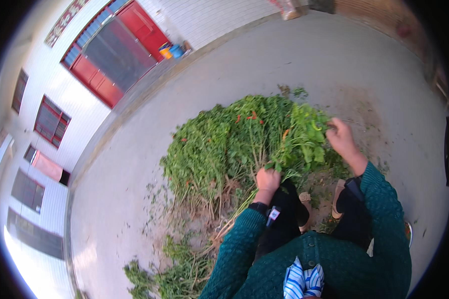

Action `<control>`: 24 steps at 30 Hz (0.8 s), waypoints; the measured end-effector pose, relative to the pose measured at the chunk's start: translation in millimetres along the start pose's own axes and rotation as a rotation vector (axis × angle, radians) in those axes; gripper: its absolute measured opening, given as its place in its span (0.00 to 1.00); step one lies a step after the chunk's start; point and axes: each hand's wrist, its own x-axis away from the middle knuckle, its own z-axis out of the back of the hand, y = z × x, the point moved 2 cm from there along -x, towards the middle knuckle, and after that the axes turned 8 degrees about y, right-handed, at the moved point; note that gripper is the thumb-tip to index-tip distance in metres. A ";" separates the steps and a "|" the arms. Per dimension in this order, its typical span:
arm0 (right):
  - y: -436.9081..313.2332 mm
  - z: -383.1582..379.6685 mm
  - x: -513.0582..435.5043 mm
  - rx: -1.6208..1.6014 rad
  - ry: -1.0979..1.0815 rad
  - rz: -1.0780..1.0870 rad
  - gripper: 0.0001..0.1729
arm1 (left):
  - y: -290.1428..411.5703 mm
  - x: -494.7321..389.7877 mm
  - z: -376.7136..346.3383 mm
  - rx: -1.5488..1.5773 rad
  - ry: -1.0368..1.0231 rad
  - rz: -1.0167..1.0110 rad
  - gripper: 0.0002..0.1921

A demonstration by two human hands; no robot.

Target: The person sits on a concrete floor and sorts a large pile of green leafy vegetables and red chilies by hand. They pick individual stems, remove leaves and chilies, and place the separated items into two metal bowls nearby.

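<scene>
Before me on the concrete lies a large heap of uprooted pepper plants [205, 149], with green leaves, pale stems and some small red peppers. My left hand [268, 182] is closed around the stems of one leafy pepper plant [307, 140], which extends to the upper right over the heap. Its roots and lower stems trail down past my left forearm. On this plant hang an orange pepper [285, 133] and a yellow-green pepper [315, 125]. My right hand [341, 139] is at the plant's right edge, its fingers curled near the leaves; blur hides whether they grip anything.
More uprooted plants [179, 274] lie at lower left. Loose leaves and soil cover the concrete [363, 108] around the heap. My shoes [337, 200] are close to the heap. A round rim [409, 234] shows beside my right sleeve. Buckets [176, 51] stand near a red door [142, 24].
</scene>
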 end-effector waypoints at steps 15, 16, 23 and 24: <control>75.2 -31.0 -24.1 -0.167 0.060 -0.134 0.07 | 9.5 -2.5 21.5 0.135 -0.034 0.192 0.13; 75.4 -31.1 -25.3 -0.173 0.044 -0.083 0.06 | 9.4 -2.3 22.4 0.135 -0.031 0.206 0.13; 102.2 -13.4 -38.7 0.198 0.130 0.320 0.05 | -5.4 3.9 18.6 0.039 0.006 0.171 0.14; 111.7 -6.8 -42.1 0.245 0.175 0.355 0.05 | -8.9 4.4 15.9 0.018 -0.050 0.154 0.15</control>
